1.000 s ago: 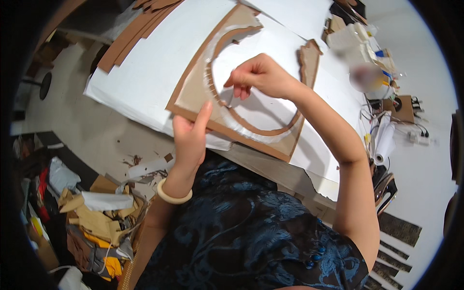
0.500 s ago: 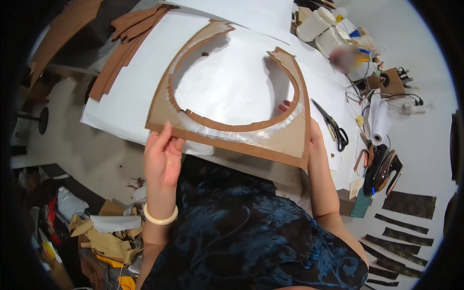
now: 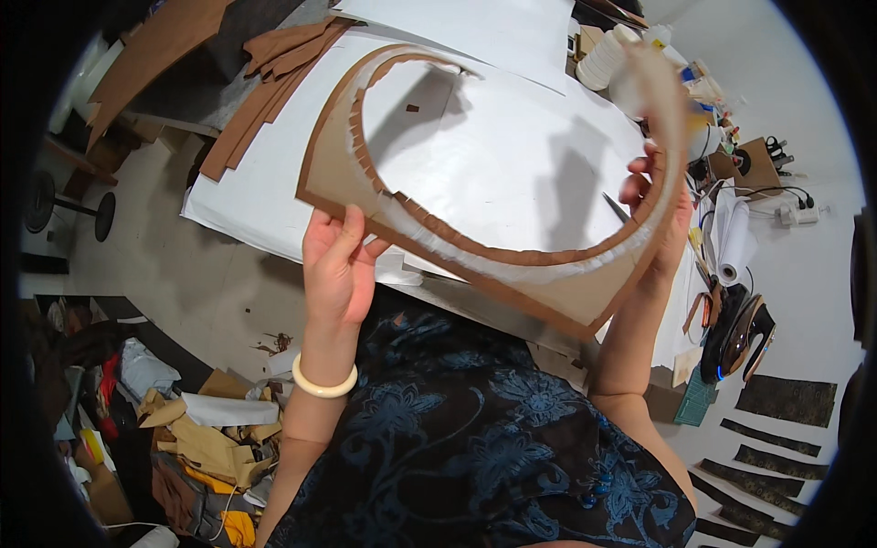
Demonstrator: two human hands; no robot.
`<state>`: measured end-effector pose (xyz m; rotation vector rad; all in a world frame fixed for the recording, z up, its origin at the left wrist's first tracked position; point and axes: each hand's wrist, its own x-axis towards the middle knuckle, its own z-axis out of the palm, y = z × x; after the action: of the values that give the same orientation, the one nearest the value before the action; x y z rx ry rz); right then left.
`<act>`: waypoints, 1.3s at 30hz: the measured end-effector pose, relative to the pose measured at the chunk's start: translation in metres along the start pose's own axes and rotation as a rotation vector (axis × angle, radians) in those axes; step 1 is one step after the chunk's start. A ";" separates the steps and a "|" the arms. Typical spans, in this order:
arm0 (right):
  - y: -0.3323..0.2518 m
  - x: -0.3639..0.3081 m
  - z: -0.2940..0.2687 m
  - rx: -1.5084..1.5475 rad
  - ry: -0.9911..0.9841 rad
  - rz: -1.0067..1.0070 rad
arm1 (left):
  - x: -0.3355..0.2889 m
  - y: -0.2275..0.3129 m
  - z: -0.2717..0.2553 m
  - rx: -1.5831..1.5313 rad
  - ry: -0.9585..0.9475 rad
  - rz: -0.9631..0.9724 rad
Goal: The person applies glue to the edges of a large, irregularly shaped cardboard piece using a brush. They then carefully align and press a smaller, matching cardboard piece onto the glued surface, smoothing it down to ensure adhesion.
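Brown-edged panel (image 3: 614, 285) held up over a white worktop (image 3: 260, 196)

From my distant seat I look down through the head camera at the panel, beige with a large round cutout, raised over the near edge of the worktop. Its notched brown inner rim throws soft shadows on the white covering. The left hand (image 3: 343, 274) pinches the lower left edge, thumb on the face and fingers behind. The right hand (image 3: 674, 242) is behind the upturned right arm, fingers showing inside the cutout; I cannot tell how firmly it closes.

Brown strips (image 3: 260, 119) lie stacked along the worktop's left side, and a small dark scrap (image 3: 413, 109) sits beyond the cutout. A dark pointed blade (image 3: 615, 206) shows close to the right hand. Farther right I see a white roll (image 3: 731, 242) and a dark iron (image 3: 749, 336), with dark patterned pieces (image 3: 786, 400) on a pale surface below. On the left, a pale floor (image 3: 155, 219) leads down to a jumbled heap of paper and cloth (image 3: 215, 447).
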<state>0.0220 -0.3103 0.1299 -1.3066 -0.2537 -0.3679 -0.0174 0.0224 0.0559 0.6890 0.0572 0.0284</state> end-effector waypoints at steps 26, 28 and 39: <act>0.128 0.004 0.044 0.383 -0.225 0.724 | 0.084 -0.072 0.049 0.396 -0.078 -0.135; 0.113 0.005 0.050 0.192 -0.209 0.637 | 0.080 -0.073 0.053 0.413 -0.083 -0.109; 0.106 0.016 0.049 0.327 -0.187 0.660 | 0.076 -0.073 0.062 0.372 -0.118 -0.090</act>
<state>0.0806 -0.2415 0.0541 -1.0297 -0.0251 0.3456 0.0631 -0.0696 0.0535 1.0581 -0.0206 -0.1117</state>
